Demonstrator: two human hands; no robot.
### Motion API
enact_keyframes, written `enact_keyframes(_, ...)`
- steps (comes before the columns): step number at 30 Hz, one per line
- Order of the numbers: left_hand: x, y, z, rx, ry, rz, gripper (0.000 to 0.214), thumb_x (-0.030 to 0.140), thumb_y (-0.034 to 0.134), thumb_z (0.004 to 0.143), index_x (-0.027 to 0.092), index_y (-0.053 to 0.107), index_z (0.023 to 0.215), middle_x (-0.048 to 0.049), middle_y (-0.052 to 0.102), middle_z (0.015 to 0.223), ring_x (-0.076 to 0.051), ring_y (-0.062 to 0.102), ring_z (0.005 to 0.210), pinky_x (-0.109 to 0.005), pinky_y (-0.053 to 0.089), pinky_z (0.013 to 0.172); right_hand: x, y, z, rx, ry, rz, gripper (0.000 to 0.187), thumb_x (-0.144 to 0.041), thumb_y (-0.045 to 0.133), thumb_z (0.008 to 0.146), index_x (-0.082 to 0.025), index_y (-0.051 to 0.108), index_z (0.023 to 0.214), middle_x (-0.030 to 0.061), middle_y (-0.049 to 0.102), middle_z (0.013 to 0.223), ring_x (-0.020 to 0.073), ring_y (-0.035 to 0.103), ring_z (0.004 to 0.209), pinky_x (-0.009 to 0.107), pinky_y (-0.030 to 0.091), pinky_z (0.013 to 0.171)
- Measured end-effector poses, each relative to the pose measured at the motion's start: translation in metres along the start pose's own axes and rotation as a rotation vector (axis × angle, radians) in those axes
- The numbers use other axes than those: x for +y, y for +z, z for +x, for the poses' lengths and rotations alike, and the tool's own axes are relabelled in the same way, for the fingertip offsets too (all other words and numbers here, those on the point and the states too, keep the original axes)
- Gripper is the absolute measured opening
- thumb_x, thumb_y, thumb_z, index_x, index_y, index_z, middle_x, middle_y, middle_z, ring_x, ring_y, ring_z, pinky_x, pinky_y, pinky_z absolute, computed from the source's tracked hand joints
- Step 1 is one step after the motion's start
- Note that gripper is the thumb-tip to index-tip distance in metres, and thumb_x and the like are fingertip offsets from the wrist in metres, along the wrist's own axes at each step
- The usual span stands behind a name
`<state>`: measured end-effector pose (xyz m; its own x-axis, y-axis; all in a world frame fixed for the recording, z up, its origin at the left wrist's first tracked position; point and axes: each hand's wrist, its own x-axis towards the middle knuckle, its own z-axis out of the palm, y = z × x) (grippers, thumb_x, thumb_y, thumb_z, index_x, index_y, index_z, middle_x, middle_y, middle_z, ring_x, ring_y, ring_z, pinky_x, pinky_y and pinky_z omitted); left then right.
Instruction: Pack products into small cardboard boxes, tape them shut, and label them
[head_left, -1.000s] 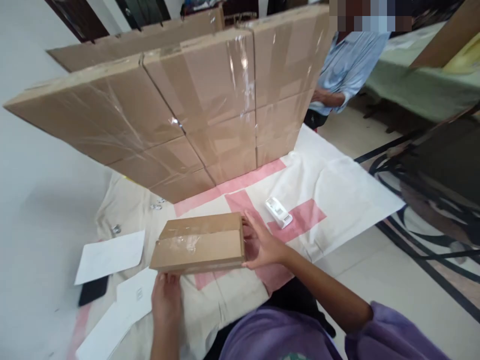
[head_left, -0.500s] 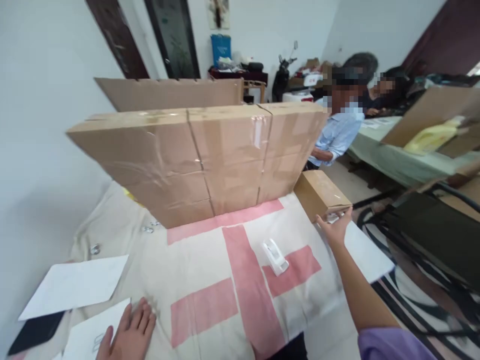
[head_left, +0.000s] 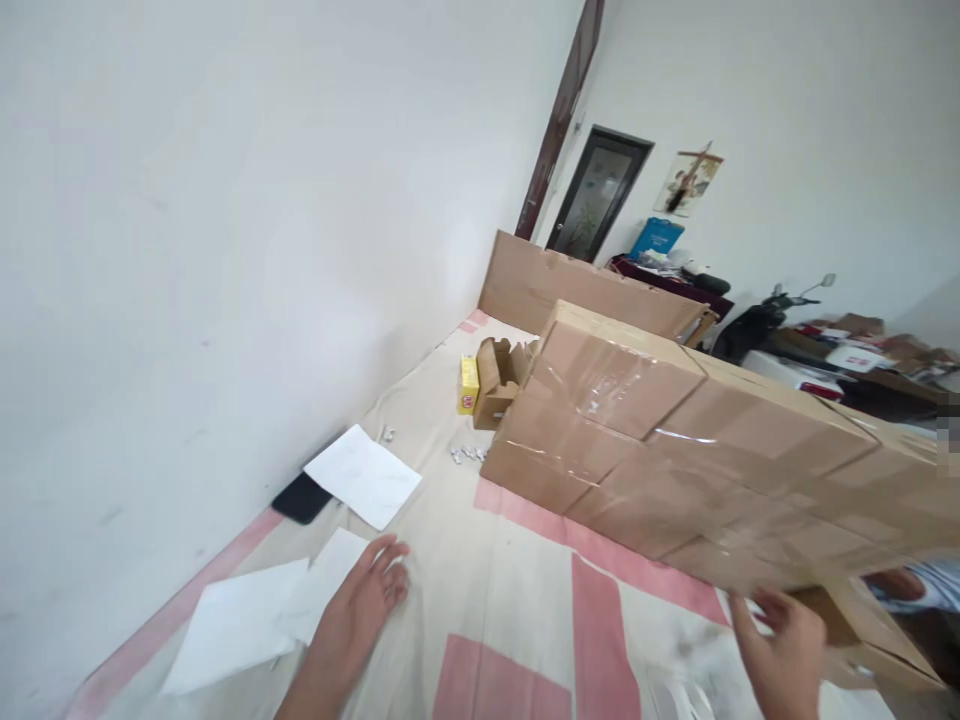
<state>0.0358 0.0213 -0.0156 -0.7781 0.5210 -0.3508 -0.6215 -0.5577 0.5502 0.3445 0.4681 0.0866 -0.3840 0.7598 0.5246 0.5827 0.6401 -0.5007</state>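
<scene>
My left hand (head_left: 356,615) hovers near the white paper sheets (head_left: 232,625) at the lower left, fingers loosely bent and apart, holding nothing I can see. At the lower right, my right hand (head_left: 784,655) is beside the open small cardboard box (head_left: 885,630), its thumb and fingers curled together. What they hold, if anything, is blurred and too small to name. A white plastic object (head_left: 679,700) lies at the bottom edge, smeared and partly cut off. Small silvery pieces (head_left: 469,455) lie on the cloth by the large taped carton wall (head_left: 675,450).
Another white sheet (head_left: 364,475) overlaps a black flat object (head_left: 301,498) beside the wall. Behind the cartons' left end stand a yellow box (head_left: 468,385) and an open brown box (head_left: 495,405). A cardboard panel (head_left: 585,285) stands farther back. A co-worker's arm shows at the right edge.
The view has swung left. My right hand has come away from the small box's opening, leftward over the cloth. My left hand has lifted off the paper, its fingers more bent.
</scene>
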Motion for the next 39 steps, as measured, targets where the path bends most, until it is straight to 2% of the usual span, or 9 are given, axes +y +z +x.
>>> enact_keyframes(3, 0.029, 0.04, 0.065, -0.017, 0.205, 0.245, 0.045, 0.048, 0.076, 0.075, 0.026, 0.066, 0.113, -0.0117, 0.067, 0.123, -0.027, 0.067, 0.106, -0.038, 0.054, 0.081, -0.119, 0.071, -0.02, -0.23, -0.451, 0.121, 0.045, -0.044, 0.055, 0.09, -0.052, 0.044, 0.133, 0.0179, 0.061, 0.12, 0.0438, 0.063, 0.118, 0.064, 0.052, 0.1)
enact_keyframes(5, 0.04, 0.075, 0.124, -0.023, 0.257, 0.273, 0.047, 0.041, 0.077, 0.079, 0.028, 0.062, 0.121, -0.0089, 0.062, 0.135, -0.026, 0.058, 0.127, -0.038, 0.051, 0.093, -0.211, 0.131, -0.03, -0.486, -0.696, 0.25, 0.062, -0.036, 0.056, 0.089, -0.048, 0.033, 0.145, 0.0137, 0.05, 0.146, 0.0395, 0.05, 0.139, 0.064, 0.045, 0.112)
enact_keyframes(9, 0.05, 0.145, 0.232, -0.039, 0.303, 0.302, 0.043, 0.04, 0.067, 0.091, 0.019, 0.059, 0.127, -0.0125, 0.056, 0.141, -0.029, 0.054, 0.128, -0.051, 0.047, 0.105, -0.355, 0.254, -0.009, -0.359, -0.513, 0.409, 0.074, -0.035, 0.058, 0.087, -0.019, 0.028, 0.152, 0.0209, 0.033, 0.16, 0.0371, 0.026, 0.153, 0.062, 0.032, 0.119)
enact_keyframes(13, 0.067, 0.185, 0.286, -0.137, 0.388, 0.33, 0.039, 0.044, 0.056, 0.098, 0.016, 0.061, 0.125, -0.0109, 0.062, 0.132, -0.026, 0.06, 0.119, -0.052, 0.049, 0.104, -0.405, 0.322, 0.055, -0.158, -0.167, 0.48, 0.047, -0.028, 0.052, 0.088, -0.012, 0.048, 0.132, 0.0246, 0.058, 0.132, 0.0363, 0.044, 0.136, 0.06, 0.04, 0.107)
enact_keyframes(17, 0.078, 0.186, 0.294, -0.202, 0.436, 0.428, 0.039, 0.047, 0.062, 0.094, 0.016, 0.065, 0.118, -0.0104, 0.067, 0.124, -0.025, 0.064, 0.114, -0.052, 0.051, 0.102, -0.403, 0.335, 0.087, -0.169, -0.069, 0.579, 0.024, -0.022, 0.054, 0.086, -0.015, 0.058, 0.109, 0.0101, 0.066, 0.099, 0.0265, 0.062, 0.101, 0.047, 0.05, 0.092)
enact_keyframes(23, 0.12, 0.173, 0.241, -0.139, 0.637, 0.57, 0.044, 0.045, 0.042, 0.103, 0.011, 0.069, 0.104, -0.011, 0.07, 0.118, -0.024, 0.065, 0.116, -0.05, 0.048, 0.106, -0.441, 0.304, 0.055, -0.266, -0.096, 0.754, 0.022, -0.019, 0.043, 0.081, -0.015, 0.061, 0.092, 0.0117, 0.068, 0.092, 0.0237, 0.062, 0.091, 0.039, 0.052, 0.087)
enact_keyframes(29, 0.158, 0.111, 0.062, 0.001, 0.954, 0.8, 0.032, 0.047, 0.061, 0.092, 0.021, 0.07, 0.109, -0.0097, 0.068, 0.124, -0.025, 0.056, 0.129, -0.044, 0.036, 0.118, -0.451, 0.166, -0.011, -0.429, -0.274, 1.005, 0.016, -0.019, 0.049, 0.084, -0.02, 0.065, 0.083, 0.0052, 0.071, 0.088, 0.0187, 0.066, 0.083, 0.028, 0.053, 0.077)
enact_keyframes(34, 0.055, 0.04, -0.096, 0.313, 1.34, 1.511, 0.059, 0.037, 0.074, 0.081, 0.023, 0.054, 0.135, -0.0091, 0.065, 0.108, -0.027, 0.067, 0.095, -0.042, 0.058, 0.079, -0.312, 0.035, -0.082, -0.817, -0.383, 1.058, 0.02, -0.018, 0.054, 0.094, -0.026, 0.072, 0.089, 0.0024, 0.071, 0.078, 0.0172, 0.067, 0.073, 0.027, 0.053, 0.068)
enact_keyframes(39, -0.048, 0.044, -0.134, 0.16, 1.343, 1.903, 0.057, 0.054, 0.079, 0.071, 0.03, 0.066, 0.121, -0.0133, 0.056, 0.118, -0.035, 0.058, 0.108, -0.049, 0.052, 0.084, -0.191, -0.017, -0.143, -0.769, -0.024, 1.085, 0.019, -0.037, 0.06, 0.097, -0.029, 0.073, 0.109, 0.0071, 0.074, 0.081, 0.0209, 0.072, 0.072, 0.029, 0.058, 0.062)
